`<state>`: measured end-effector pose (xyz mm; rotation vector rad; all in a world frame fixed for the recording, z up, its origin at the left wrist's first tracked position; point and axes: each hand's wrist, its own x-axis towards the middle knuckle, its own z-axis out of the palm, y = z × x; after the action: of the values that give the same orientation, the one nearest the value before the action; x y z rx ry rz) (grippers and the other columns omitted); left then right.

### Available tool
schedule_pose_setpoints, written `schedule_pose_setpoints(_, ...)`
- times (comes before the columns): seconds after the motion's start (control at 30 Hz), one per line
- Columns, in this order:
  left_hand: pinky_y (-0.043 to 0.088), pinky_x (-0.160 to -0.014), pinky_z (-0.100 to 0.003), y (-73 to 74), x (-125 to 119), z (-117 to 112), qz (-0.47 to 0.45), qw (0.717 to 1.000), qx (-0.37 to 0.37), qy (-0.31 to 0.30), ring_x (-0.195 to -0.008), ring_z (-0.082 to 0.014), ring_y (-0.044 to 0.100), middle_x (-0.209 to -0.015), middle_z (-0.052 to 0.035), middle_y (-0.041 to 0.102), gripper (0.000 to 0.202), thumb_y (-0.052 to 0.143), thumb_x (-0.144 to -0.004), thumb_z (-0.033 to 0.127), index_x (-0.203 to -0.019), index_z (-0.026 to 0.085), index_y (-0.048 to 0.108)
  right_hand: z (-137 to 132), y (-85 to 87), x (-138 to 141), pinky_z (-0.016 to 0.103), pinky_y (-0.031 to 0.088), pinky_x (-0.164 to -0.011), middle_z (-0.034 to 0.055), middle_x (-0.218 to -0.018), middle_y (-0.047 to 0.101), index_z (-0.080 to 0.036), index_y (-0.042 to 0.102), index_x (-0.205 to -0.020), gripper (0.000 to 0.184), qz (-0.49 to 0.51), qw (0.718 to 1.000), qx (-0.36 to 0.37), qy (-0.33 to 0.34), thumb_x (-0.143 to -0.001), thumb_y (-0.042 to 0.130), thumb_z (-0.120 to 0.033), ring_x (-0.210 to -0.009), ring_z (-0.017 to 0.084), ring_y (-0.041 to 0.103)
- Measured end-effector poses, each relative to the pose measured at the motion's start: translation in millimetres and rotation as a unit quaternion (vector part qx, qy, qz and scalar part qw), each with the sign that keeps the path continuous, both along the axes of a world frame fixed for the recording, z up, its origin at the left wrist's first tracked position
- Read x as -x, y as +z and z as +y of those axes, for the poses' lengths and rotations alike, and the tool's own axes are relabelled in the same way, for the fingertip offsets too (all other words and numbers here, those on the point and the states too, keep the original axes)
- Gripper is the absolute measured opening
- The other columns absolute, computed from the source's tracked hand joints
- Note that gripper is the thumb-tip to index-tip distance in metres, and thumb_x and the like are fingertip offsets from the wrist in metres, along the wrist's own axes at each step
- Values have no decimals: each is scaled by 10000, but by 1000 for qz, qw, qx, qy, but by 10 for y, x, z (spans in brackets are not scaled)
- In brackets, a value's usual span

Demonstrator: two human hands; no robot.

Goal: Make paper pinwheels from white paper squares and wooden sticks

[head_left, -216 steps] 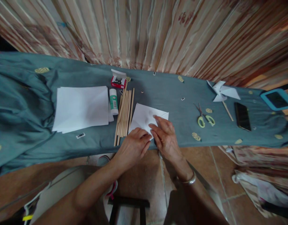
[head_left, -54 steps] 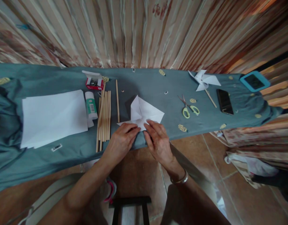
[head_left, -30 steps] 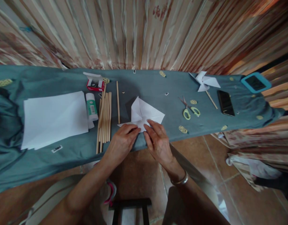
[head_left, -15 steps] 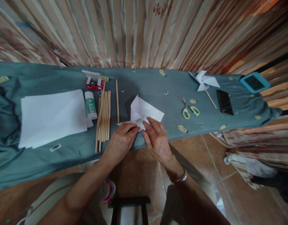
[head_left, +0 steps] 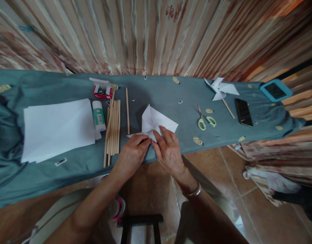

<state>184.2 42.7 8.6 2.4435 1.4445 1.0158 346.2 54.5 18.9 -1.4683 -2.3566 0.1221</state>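
Near the table's front edge lies a folded white paper pinwheel (head_left: 159,119), its blades bent up from the middle. My left hand (head_left: 132,150) pinches the paper's near edge, thumb and fingers pressed together. Close beside it, my right hand (head_left: 168,149) grips the near right part of the same paper, fingertips on its centre. Both hands nearly meet at the near fold, and they hide that part. Just left of the paper, a single wooden stick (head_left: 127,111) lies on the cloth.
Leftward are a bundle of sticks (head_left: 113,128), a glue stick (head_left: 99,116), a red box of small dark pieces (head_left: 103,91) and white sheets (head_left: 58,130). To the right lie scissors (head_left: 203,118), a finished pinwheel (head_left: 219,88), a phone (head_left: 243,112) and a blue-framed device (head_left: 276,90).
My right hand has shifted slightly left, closer to my left hand at the near fold. The paper stays in place on the table.
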Motion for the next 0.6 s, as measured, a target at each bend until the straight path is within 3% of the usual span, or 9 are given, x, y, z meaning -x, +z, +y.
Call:
schedule_pose_setpoints(0.27,568,-831,-368,1,-5,-13,-5,1000,6,6,-923,-220,632,-1002,-123,663,201,497,-907,129,-993,80,672,34,36,23,500,428,-970,193,-1424,450,-88,529,-1308,424,-23,1000,21,6,-931,347,-153,-1234,322,428)
schedule_pose_setpoints(0.6,575,-823,-371,30,-5,-4,-9,1000,2,9,-913,-223,642,-988,-134,665,204,494,-905,124,-954,72,686,57,-45,-8,489,438,-987,180,-1416,458,-114,534,-1291,389,26,999,-5,17,-951,353,-173,-1264,298,435)
